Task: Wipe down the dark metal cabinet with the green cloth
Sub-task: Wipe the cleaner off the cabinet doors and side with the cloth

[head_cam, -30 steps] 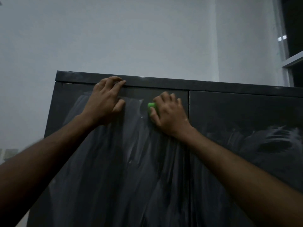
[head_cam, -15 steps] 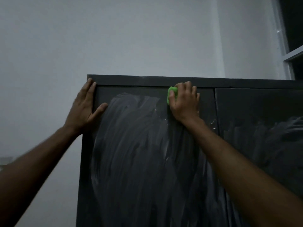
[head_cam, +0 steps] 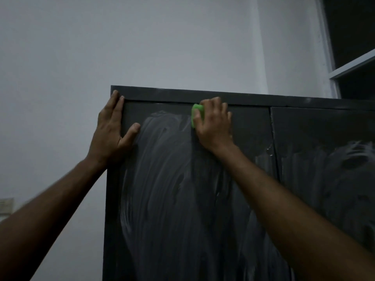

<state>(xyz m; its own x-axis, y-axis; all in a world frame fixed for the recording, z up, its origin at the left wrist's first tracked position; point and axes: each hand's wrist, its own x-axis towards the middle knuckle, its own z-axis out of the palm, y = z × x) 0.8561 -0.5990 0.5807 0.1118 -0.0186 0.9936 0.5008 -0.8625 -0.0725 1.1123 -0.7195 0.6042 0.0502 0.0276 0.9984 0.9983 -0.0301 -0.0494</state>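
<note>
Head view looks up at the top of the dark metal cabinet [head_cam: 203, 199], which stands against a pale wall [head_cam: 142, 47] with its two doors shut and the seam between them running down at the right. The right hand [head_cam: 213, 126] has the green cloth [head_cam: 197, 114] bunched under its curled fingers [head_cam: 215, 104], pressed to the left door just below the top rim; only a small green edge shows past the thumb side. The left hand [head_cam: 112, 128] lies flat on the cabinet's upper left corner, fingers straight and thumb spread, holding nothing, seemingly bracing. The cloth looks soft and light, easily wadded, and probably damp, so it should slide readily over the smooth painted metal; gripping it as a compact pad under the palm seems the sensible hold. The cabinet itself appears stiff and heavy, with thin sheet doors that may flex or rattle under pressure (hence, likely, the steadying palm). Whitish streaks [head_cam: 172, 179] sweep down the left door, and more smear the right door [head_cam: 334, 179], so much wiping seems to remain. No brand, label or writing can be read anywhere; the light is dim, and a small pale plate [head_cam: 6, 205] on the wall at far left is too blurred to make out.
</note>
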